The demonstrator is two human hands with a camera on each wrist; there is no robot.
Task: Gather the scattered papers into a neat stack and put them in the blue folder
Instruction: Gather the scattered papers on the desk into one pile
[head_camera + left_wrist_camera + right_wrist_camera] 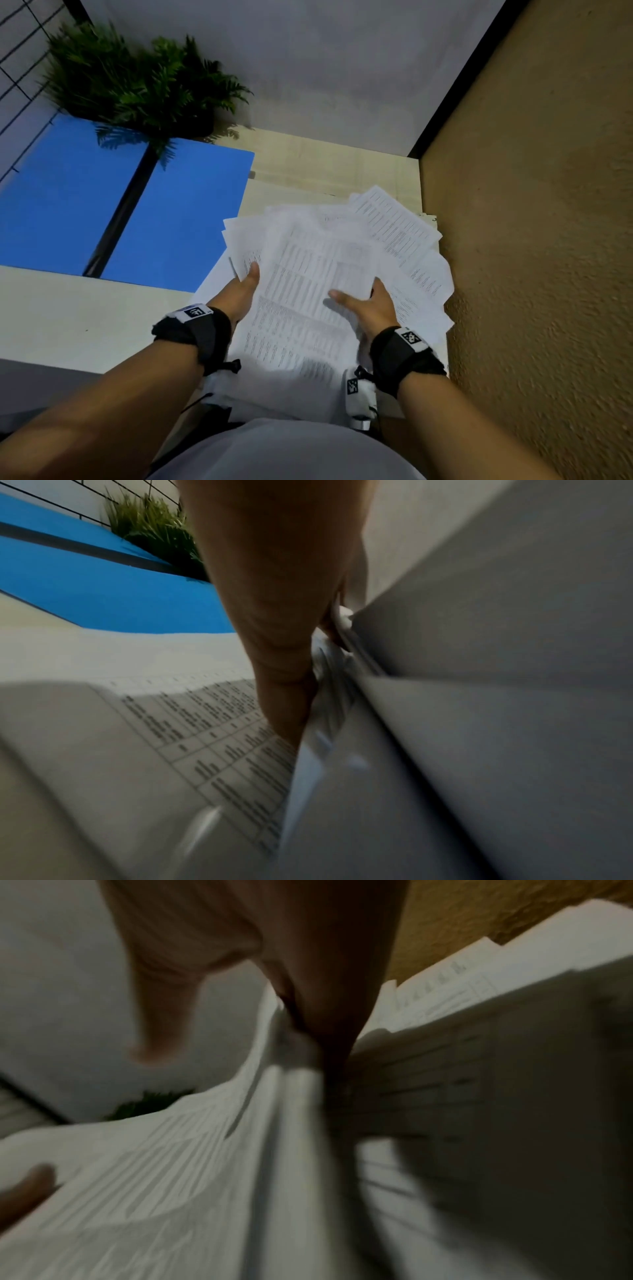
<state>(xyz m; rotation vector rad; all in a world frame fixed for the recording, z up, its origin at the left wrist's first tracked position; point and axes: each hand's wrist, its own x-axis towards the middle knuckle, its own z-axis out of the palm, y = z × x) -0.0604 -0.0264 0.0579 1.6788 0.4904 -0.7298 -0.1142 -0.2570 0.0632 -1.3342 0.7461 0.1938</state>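
From the head view, your left hand and right hand held the fanned papers from both sides, thumbs on top, right of the open blue folder on the bench. The left wrist view showed fingers clamping the edges (blurred). The right wrist view showed the same; you needed to tap the edges square first.

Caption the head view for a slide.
Both hands gather loose papers beside the open blue folder.
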